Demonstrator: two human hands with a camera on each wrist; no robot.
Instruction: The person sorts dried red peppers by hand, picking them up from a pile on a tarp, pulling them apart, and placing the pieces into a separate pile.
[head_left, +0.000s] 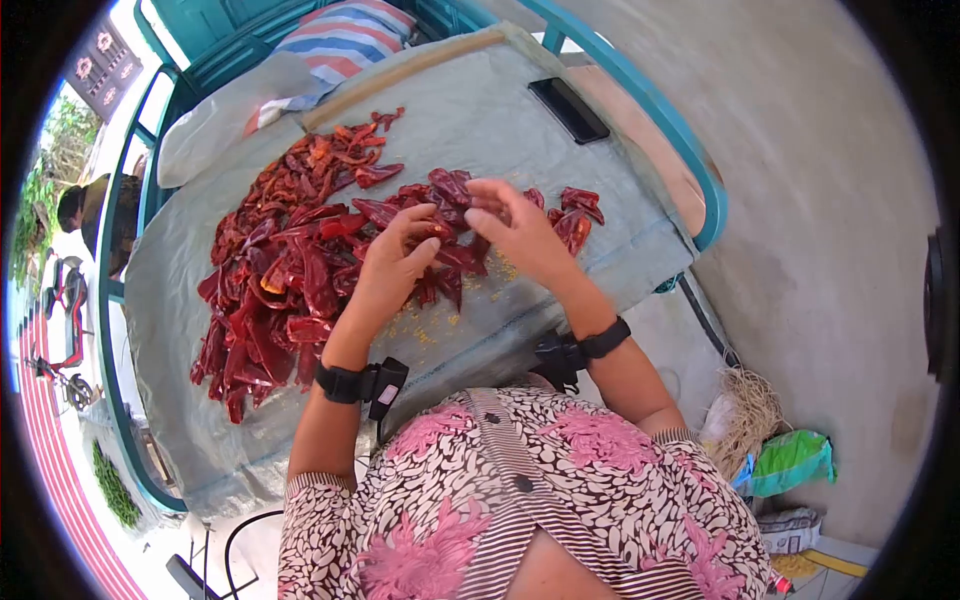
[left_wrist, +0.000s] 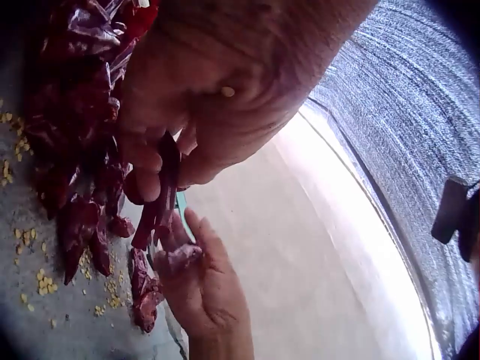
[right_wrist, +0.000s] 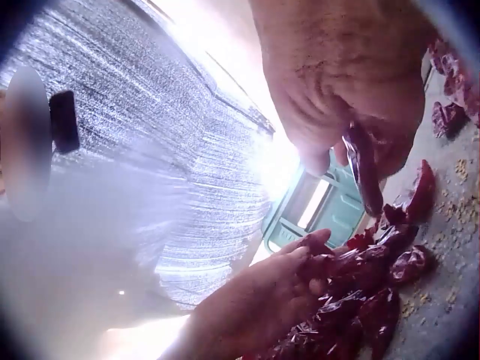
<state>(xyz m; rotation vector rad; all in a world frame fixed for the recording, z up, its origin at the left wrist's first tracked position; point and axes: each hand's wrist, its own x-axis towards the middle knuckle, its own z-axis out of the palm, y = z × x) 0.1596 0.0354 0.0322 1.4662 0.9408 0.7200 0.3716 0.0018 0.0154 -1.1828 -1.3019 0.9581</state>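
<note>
Dried red peppers (head_left: 270, 290) lie in a long heap on a grey-green sheet (head_left: 440, 110). My left hand (head_left: 390, 270) is over the heap's right part; in the left wrist view this hand (left_wrist: 217, 90) pinches a dark red pepper (left_wrist: 169, 176) between thumb and fingers. To its right, my right hand (head_left: 525, 240) has its fingers bent inward; the right wrist view has this hand (right_wrist: 352, 82) holding a narrow dark pepper (right_wrist: 362, 169), which hangs below the fingers. The two hands are apart. Fingertips of both are partly hidden in the head view.
A black phone (head_left: 568, 110) lies at the sheet's far right. Yellow seeds (head_left: 420, 325) are scattered near the heap. Teal rails (head_left: 665, 125) border the sheet, and a striped sack (head_left: 345, 40) lies at the back. Another person (head_left: 110, 215) is beyond the left rail.
</note>
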